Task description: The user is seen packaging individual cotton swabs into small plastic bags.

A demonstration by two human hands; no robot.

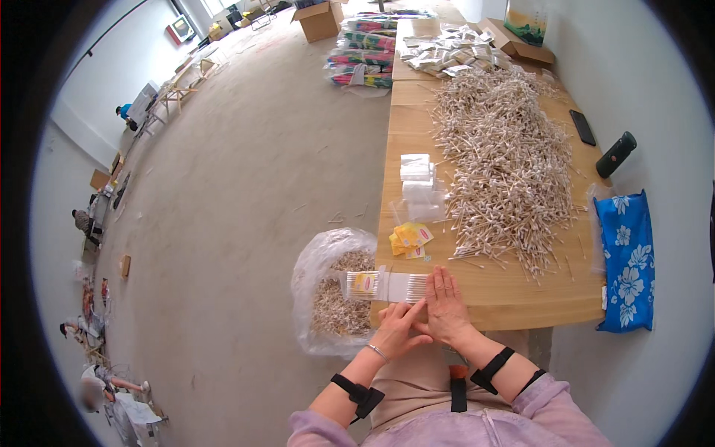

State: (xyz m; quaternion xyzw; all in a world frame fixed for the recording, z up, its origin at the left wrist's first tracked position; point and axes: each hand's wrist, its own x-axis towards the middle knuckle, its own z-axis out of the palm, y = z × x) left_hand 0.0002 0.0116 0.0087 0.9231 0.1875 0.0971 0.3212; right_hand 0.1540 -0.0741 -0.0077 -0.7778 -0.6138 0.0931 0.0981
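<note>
My right hand (447, 307) lies flat at the table's front edge, fingers stretched out together against a small row of cotton swabs (417, 289). Just to its left is my left hand (400, 332), its fingers extended toward the near end of those swabs. They lie at the right end of a clear plastic sleeve (396, 286). At the left end, past the table's edge, is a packet of cotton swabs (363, 284) with a yellow label. Yellow label cards (410, 237) lie just beyond, with stacked clear plastic bags (418, 190) behind them.
A large heap of loose cotton swabs (506, 164) covers much of the wooden table (521, 304). Filled packets (450, 51) are piled at the far end. A phone (582, 127), black cylinder (617, 154) and blue floral pack (627, 261) line the right. A plastic-lined bin (307, 298) holds swabs.
</note>
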